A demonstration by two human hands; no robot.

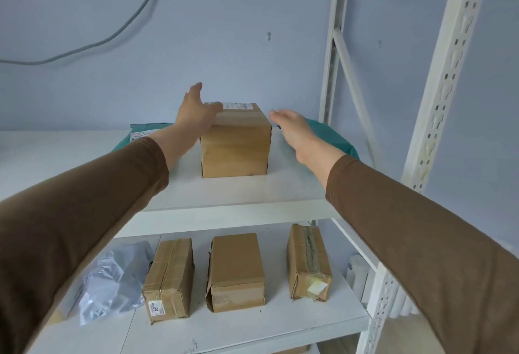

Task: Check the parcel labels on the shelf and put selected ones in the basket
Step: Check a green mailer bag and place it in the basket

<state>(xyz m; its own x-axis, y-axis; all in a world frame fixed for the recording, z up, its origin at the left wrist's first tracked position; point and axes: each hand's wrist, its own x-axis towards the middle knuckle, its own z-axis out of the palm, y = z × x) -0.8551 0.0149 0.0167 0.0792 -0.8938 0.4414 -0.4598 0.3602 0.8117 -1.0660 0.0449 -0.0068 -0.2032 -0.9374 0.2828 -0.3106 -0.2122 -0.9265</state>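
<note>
At centre frame, on the upper shelf (238, 193), the left hand (193, 113) was spread wide open, its thumb lying on the top left edge of the cardboard parcel (236, 143) and its fingers raised clear above it. The parcel stood upright with a white label (240, 106) along its far top edge. Just right of the parcel, the right hand (295, 131) was open and flat, holding nothing, apart from the box and over a teal mailer bag (334, 137).
</note>
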